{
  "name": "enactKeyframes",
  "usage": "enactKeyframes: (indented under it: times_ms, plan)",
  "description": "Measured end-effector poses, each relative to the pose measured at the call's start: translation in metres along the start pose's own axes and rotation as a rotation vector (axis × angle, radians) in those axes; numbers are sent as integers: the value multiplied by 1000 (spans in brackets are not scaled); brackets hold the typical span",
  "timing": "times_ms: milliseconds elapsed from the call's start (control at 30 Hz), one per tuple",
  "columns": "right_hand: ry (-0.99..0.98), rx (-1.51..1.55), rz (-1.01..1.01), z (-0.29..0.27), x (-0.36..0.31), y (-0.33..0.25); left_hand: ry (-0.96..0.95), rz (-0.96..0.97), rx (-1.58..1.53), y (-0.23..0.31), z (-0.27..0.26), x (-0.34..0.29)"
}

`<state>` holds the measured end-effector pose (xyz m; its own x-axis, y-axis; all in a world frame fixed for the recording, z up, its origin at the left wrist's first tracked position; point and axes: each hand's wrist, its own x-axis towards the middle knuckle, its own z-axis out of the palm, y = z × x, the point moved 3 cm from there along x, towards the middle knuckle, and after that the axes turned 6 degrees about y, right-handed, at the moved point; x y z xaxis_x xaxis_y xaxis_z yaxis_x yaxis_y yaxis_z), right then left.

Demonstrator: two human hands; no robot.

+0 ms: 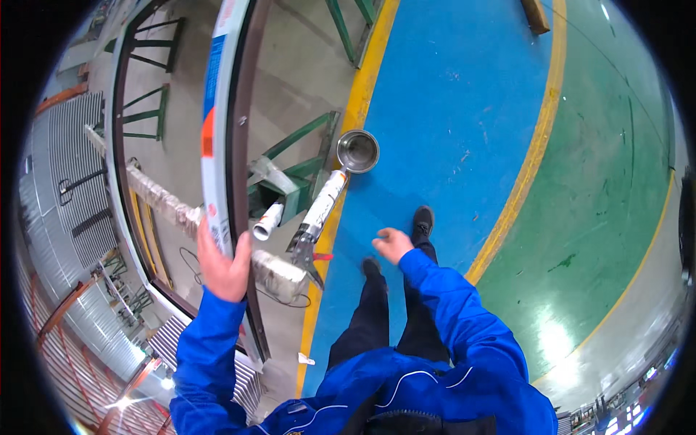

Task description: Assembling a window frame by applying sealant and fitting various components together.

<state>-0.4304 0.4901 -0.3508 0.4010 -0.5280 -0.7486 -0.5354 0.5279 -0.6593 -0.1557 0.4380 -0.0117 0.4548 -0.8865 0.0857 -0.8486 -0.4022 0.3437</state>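
Observation:
My left hand [225, 267] is over the near part of a long dark metal frame [241, 109], its fingers stretched and the thumb apart. White protective film with blue and orange print covers part of that side. Whether the palm bears on the frame I cannot tell. My right hand [394, 245] hangs over the blue floor by my legs, fingers curled in, nothing visible in it. Between the hands a caulking gun [304, 246] with a white sealant tube [325, 199] lies on a green stand, its nozzle end by a round metal pot [358, 151].
Green metal trestles [297, 174] and wrapped beams [279, 277] support the frame. Another white tube [268, 221] lies close to the gun. A yellow line [373, 65] borders the blue walkway [449, 123]. A wooden block [535, 16] lies at the far end.

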Motion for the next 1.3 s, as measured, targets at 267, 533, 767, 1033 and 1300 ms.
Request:
enactKeyframes:
  times_ms: [267, 533, 767, 1033, 1300]
  plan:
    - [105, -194, 11, -54, 185, 81, -92, -417, -48, -1, 5, -15]
    - [239, -367, -29, 7, 338, 70, 35, -459, 156, -39, -57, -84]
    - [360, -339, 52, 25, 426, 95, -85, -530, 307, 6, -41, -40]
    - [376, -305, -1, 19, 400, 116, -512, -387, 582, -2, -57, -38]
    - [375, -37, 82, -82, 260, 91, -137, -310, 226, -21, -21, -40]
